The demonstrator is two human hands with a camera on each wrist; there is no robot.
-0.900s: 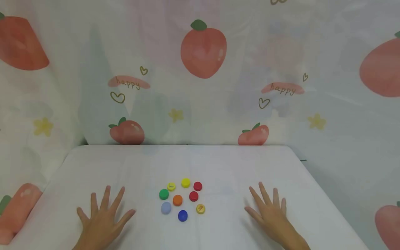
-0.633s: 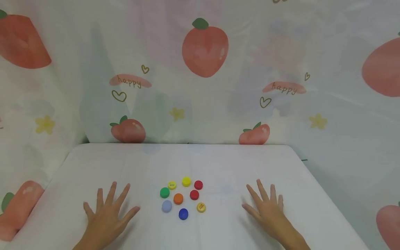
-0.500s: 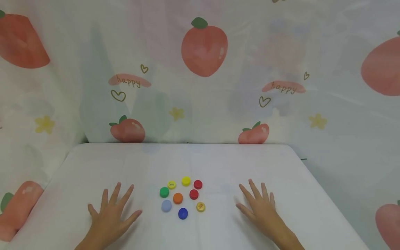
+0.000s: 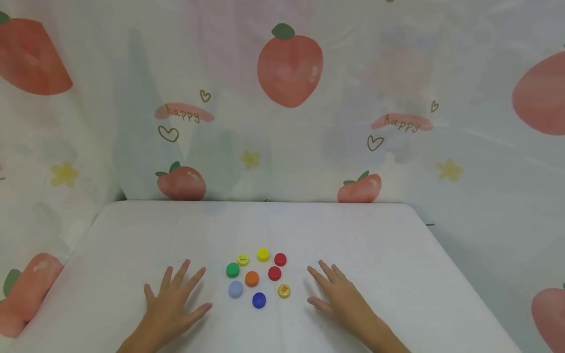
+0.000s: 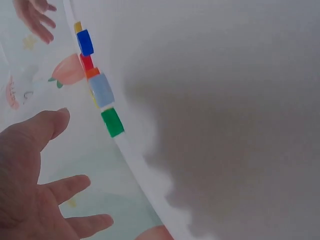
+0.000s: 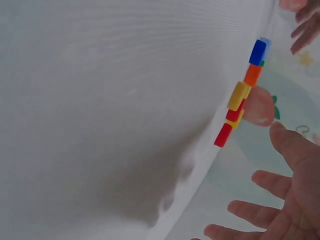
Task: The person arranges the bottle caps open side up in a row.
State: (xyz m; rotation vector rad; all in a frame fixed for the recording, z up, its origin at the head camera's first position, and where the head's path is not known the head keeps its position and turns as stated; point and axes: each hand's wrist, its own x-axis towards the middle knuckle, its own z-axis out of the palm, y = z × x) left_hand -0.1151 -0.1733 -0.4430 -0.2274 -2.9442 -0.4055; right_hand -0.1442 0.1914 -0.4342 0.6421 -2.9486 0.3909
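Note:
Several bottle caps lie in a loose cluster mid-table in the head view: a green cap, a light blue cap, a dark blue cap, an orange cap, two red ones including the nearer red cap, a bright yellow cap and two printed yellowish ones, one a gold cap. To their left hovers my left hand, fingers spread and holding nothing. My right hand is on their right, fingers extended, also holding nothing. Both wrist views show the caps edge-on, apart from the fingers.
The caps lie on a white-covered table. Behind it and at both sides hangs a pale curtain printed with peaches, hearts and flowers. The table's far edge meets the curtain.
Both hands have moved inward toward the caps, the left hand to the right and the right hand to the left. The caps keep their arrangement.

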